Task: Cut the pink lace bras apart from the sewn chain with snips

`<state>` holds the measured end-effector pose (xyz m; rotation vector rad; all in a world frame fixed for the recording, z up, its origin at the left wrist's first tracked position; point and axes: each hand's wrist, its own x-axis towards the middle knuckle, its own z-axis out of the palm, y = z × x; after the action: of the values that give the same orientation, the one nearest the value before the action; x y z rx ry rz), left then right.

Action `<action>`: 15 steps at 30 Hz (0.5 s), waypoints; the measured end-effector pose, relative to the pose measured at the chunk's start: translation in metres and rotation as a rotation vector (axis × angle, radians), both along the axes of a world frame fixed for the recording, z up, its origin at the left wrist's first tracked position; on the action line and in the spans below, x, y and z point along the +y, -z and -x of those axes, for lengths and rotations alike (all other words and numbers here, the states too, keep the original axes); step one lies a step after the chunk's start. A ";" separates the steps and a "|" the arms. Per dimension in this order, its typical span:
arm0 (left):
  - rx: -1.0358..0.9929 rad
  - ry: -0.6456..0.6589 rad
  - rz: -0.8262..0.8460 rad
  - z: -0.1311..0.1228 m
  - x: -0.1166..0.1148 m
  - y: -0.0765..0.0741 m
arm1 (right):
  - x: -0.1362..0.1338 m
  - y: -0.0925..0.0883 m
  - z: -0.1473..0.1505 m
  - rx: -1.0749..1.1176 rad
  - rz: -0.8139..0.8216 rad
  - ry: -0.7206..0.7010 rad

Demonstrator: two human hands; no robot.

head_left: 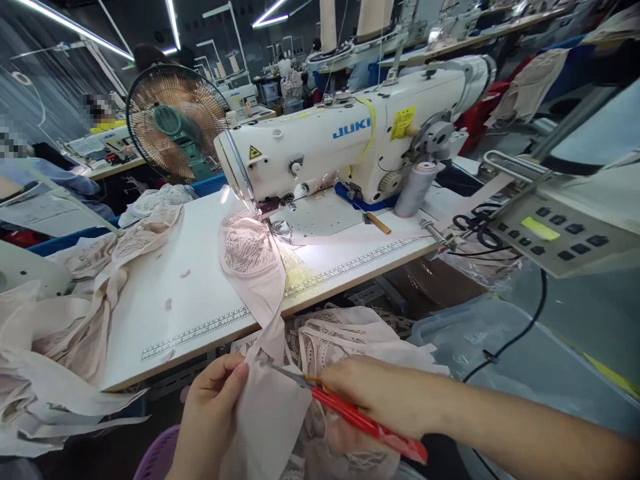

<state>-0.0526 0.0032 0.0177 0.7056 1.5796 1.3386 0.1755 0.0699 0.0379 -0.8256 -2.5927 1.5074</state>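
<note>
The white sewing machine [300, 147] stands across the table [200, 287] in front of me, with a grey thread cone [417, 190] and a wooden-handled tool [379, 223] beside it. Behind it is a large fan [175, 120]; to my left, beige garments [75, 333] hang in a heap over the table's side. Black scissor handles [480, 227] stick out near the control panel [550, 230], and below that a clear plastic bin [500, 333] sits beside my arm. Lacy pieces [350, 337] lie bunched under the table's front edge, partly hidden by my right hand. A purple basket [157, 453] shows low on my left.

The machine reads JUKI in blue; its yellow label [403, 122] is too small for me to read. A printed ruler [345, 270] runs along the front edge.

The lace-cupped garment [247, 247] rests under the machine's head, its band trailing over the edge to my hands. My left hand [215, 400] pinches that band between thumb and forefinger. My right hand [350, 380], forearm reaching in from the lower right, is closed around red-handled scissors [370, 427], blades pointing left against the fabric; I cannot tell how far apart they are.
</note>
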 end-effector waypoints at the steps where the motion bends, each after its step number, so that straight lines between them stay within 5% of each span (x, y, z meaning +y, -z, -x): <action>1: -0.021 -0.019 0.006 -0.001 0.000 -0.002 | -0.001 0.001 0.000 -0.070 -0.037 -0.022; 15: -0.086 -0.074 0.010 -0.008 -0.002 -0.009 | -0.005 -0.009 0.027 -0.123 -0.087 0.021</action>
<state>-0.0442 0.0007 0.0265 0.5810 1.5558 1.3951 0.1485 0.0649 0.0465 -0.9618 -2.7042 1.3697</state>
